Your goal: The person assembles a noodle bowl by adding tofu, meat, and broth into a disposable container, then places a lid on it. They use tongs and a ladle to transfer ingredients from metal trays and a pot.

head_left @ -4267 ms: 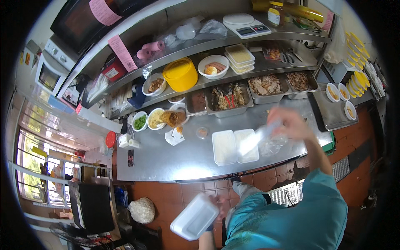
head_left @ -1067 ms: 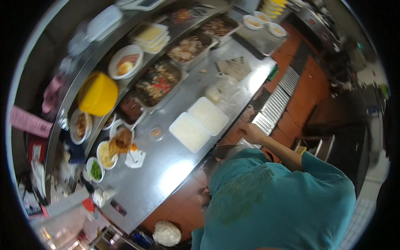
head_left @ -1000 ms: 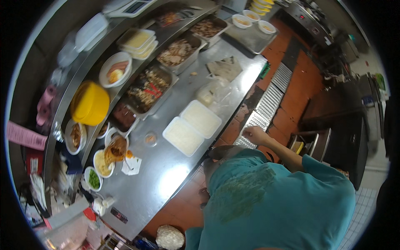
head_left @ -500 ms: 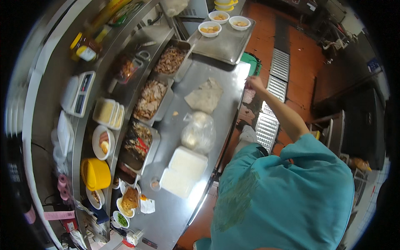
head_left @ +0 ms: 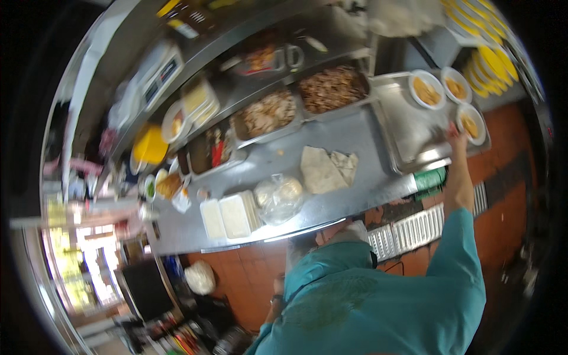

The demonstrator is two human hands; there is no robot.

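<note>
Beside the steel counter (head_left: 374, 151), a metal tray (head_left: 408, 130) is carrying a white bowl (head_left: 480, 129) near its near right corner; the right hand (head_left: 454, 136) is sitting at the rim, pinching or not unclear; the left hand (head_left: 277, 290) is hanging low, fingers unreadable.

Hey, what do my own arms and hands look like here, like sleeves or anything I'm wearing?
Your teal top has short sleeves; the right sleeve leaves the forearm bare. Your right hand shows no glove. Your left hand is small and blurred; there may be a band at its wrist, but I can't tell what kind.
</note>
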